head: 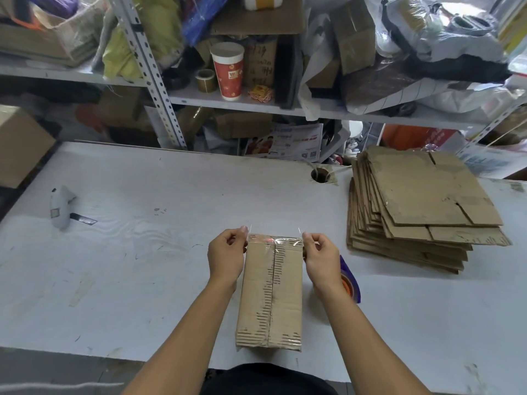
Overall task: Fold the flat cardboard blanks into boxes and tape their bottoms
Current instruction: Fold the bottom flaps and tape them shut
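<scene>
A folded cardboard box [271, 292] stands on the white table [142, 252] in front of me, its closed flaps facing up with a seam down the middle. A strip of clear tape [275, 240] lies across the box's far end. My left hand [226, 255] pinches the tape's left end at the box's far left corner. My right hand [320, 256] pinches the tape's right end at the far right corner. A tape roll [349, 280], purple with an orange core, lies just right of the box, partly hidden by my right wrist.
A stack of flat cardboard blanks [422, 212] lies on the table at the right. A white handheld device [61, 208] lies at the left. A cable hole [320, 175] sits near the table's far edge. Cluttered shelves [256, 104] rise behind, and a brown box [20, 146] stands at far left.
</scene>
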